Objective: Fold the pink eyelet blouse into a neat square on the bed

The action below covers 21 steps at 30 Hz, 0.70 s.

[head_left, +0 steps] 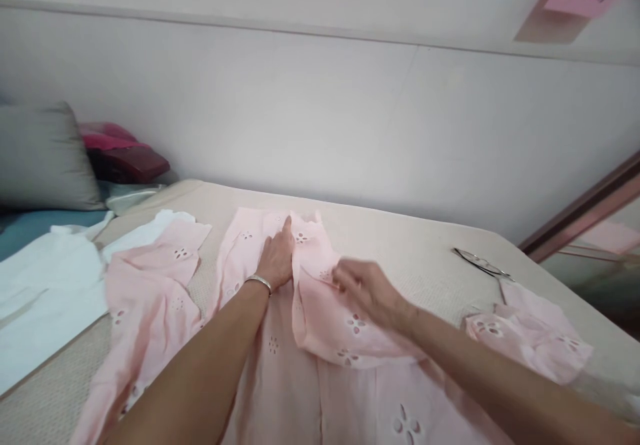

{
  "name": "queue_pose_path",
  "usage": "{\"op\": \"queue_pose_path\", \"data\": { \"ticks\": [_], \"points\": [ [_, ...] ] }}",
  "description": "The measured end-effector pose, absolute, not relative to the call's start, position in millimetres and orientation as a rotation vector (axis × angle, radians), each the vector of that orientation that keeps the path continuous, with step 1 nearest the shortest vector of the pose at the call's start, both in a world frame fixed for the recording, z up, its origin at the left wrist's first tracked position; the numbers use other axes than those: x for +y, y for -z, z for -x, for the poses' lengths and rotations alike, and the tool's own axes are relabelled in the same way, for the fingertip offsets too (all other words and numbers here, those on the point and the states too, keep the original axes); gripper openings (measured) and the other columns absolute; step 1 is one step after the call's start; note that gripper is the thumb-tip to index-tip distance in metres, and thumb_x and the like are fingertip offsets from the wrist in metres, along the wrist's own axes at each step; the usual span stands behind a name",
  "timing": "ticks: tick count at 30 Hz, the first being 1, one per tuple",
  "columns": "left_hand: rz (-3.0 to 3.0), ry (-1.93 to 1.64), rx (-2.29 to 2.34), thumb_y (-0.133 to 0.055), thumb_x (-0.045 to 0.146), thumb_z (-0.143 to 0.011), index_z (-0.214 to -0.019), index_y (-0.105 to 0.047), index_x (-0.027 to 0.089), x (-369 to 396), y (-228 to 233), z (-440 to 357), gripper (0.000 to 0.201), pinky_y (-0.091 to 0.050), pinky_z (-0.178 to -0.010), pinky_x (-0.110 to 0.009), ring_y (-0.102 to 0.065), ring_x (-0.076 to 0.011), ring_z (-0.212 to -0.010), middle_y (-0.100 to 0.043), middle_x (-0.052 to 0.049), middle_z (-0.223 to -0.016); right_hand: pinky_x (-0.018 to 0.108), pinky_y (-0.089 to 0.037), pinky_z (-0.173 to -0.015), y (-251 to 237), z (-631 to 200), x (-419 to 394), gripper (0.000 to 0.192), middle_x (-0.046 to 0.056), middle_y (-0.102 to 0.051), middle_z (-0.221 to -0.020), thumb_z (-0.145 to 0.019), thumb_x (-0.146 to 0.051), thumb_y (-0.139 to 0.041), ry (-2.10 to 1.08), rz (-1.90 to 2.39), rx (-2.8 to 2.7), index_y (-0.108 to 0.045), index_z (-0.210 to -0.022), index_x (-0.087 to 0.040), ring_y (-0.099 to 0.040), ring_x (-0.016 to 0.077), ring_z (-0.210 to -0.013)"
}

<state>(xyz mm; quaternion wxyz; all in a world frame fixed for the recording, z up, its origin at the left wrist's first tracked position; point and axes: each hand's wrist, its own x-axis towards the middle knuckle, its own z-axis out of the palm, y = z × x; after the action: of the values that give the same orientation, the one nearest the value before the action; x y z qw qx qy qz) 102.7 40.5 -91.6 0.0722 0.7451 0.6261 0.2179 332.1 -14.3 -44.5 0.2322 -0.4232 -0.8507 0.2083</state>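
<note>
A pale pink shirt (350, 401) with cut-out flower eyelets lies spread over the bed in front of me. One sleeve (150, 311) stretches out to the left, and a bunched pink part (530, 338) lies at the right. My left hand (277, 258), with a silver bangle at the wrist, rests on the upper part of the shirt, its index finger stretched forward along a fabric edge. Slightly blurred, my right hand (367, 288) has its fingers closed on the folded front panel, pinching the cloth. The palms of both hands are hidden.
Eyeglasses (483, 263) lie on the bed (410, 238) at the right. White cloth (50, 285) is at the left, near a grey pillow (45, 158) and a dark red item (130, 163). A white wall (300, 111) stands behind; a wood-framed mirror (595, 205) is at the right.
</note>
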Motion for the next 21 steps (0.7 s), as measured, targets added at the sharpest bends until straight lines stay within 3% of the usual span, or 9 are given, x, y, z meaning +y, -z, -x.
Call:
{"op": "queue_pose_path", "data": {
  "ticks": [3, 6, 9, 13, 21],
  "points": [
    [-2.306, -0.632, 1.759, -0.046, 0.035, -0.094, -0.146, -0.045, 0.026, 38, 85, -101, 0.052, -0.034, -0.11, -0.047, -0.055, -0.0297, -0.127, -0.067, -0.011, -0.128, 0.032, -0.045, -0.081, 45, -328, 76, 0.021, 0.007, -0.07, -0.096, -0.096, -0.031, -0.046, -0.345, 1.644, -2.074, -0.061, -0.105, -0.02, -0.062, 0.0221, -0.09],
    [-2.301, -0.648, 1.782, -0.045, 0.035, -0.095, -0.113, -0.065, 0.025, 39, 86, -95, 0.029, -0.044, -0.092, -0.036, -0.066, -0.0266, -0.107, -0.074, -0.008, -0.105, 0.034, -0.045, -0.091, 54, -309, 153, 0.04, 0.015, -0.067, -0.122, -0.089, -0.026, -0.052, -0.348, 1.733, -2.023, -0.059, -0.126, -0.015, -0.061, 0.0263, -0.11],
    [-2.24, -0.694, 1.92, -0.047, 0.035, -0.094, -0.099, -0.067, 0.025, 41, 89, -91, 0.023, -0.045, -0.075, -0.031, -0.07, -0.0259, -0.091, -0.075, -0.007, -0.094, 0.03, -0.048, -0.084, 68, -282, 193, 0.039, 0.014, -0.071, -0.117, -0.083, -0.024, -0.056, -0.406, 1.74, -2.037, -0.066, -0.12, -0.016, -0.064, 0.0248, -0.104],
    [-2.223, -0.666, 2.054, -0.049, 0.034, -0.092, -0.1, -0.069, 0.025, 41, 91, -91, 0.023, -0.044, -0.071, -0.032, -0.07, -0.0277, -0.09, -0.075, -0.009, -0.093, 0.029, -0.049, -0.078, 77, -263, 206, 0.026, 0.012, -0.074, -0.1, -0.086, -0.024, -0.05, -0.385, 1.738, -2.046, -0.071, -0.1, -0.015, -0.066, 0.0232, -0.092],
    [-2.201, -0.676, 2.146, -0.051, 0.031, -0.09, -0.101, -0.067, 0.024, 36, 88, -96, 0.021, -0.045, -0.07, -0.033, -0.069, -0.0283, -0.089, -0.074, -0.009, -0.094, 0.036, -0.045, -0.084, 42, -270, 211, 0.022, 0.014, -0.068, -0.111, -0.087, -0.022, -0.054, -0.073, 1.735, -1.96, -0.061, -0.108, -0.019, -0.06, 0.0274, -0.101]
  ]
}}
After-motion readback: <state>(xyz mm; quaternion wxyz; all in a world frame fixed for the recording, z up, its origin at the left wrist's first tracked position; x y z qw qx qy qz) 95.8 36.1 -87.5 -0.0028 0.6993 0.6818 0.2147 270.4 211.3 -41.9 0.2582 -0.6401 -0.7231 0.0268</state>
